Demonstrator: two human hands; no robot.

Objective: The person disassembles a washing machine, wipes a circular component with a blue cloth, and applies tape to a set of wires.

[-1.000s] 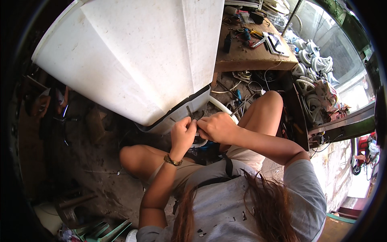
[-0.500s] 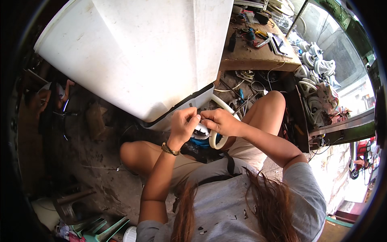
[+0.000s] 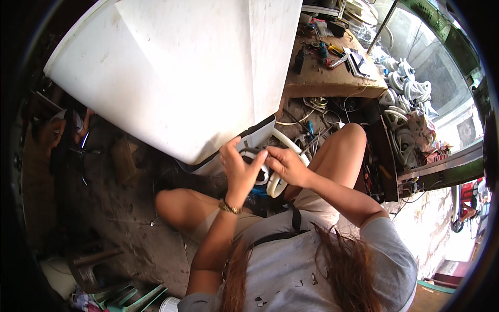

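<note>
A large white plastic body (image 3: 182, 67) leans in front of me, its dark-edged lower rim close to my hands. My left hand (image 3: 240, 167) is raised by that rim with its fingers apart, the thumb tip meeting my right fingertips. Between the hands runs a thin dark strip (image 3: 251, 151). My right hand (image 3: 290, 166) is closed in a pinch at the strip's right end. Just below hangs a curved white piece (image 3: 263, 176) with dark edges, partly covered by my fingers. A cream hose (image 3: 275, 188) loops under my right hand, between my knees.
To the far right, a wooden bench (image 3: 322, 78) carries pliers, tools and papers. Several white coiled parts (image 3: 408, 86) are heaped beside the window. Cables and tools lie on the floor beneath the bench. Another person (image 3: 67, 125) is at the far left. A green plastic stool (image 3: 132, 299) is at lower left.
My left hand has gone from a pinch to spread fingers. The dark strip now shows between my hands. My right hand stays pinched and has shifted slightly down.
</note>
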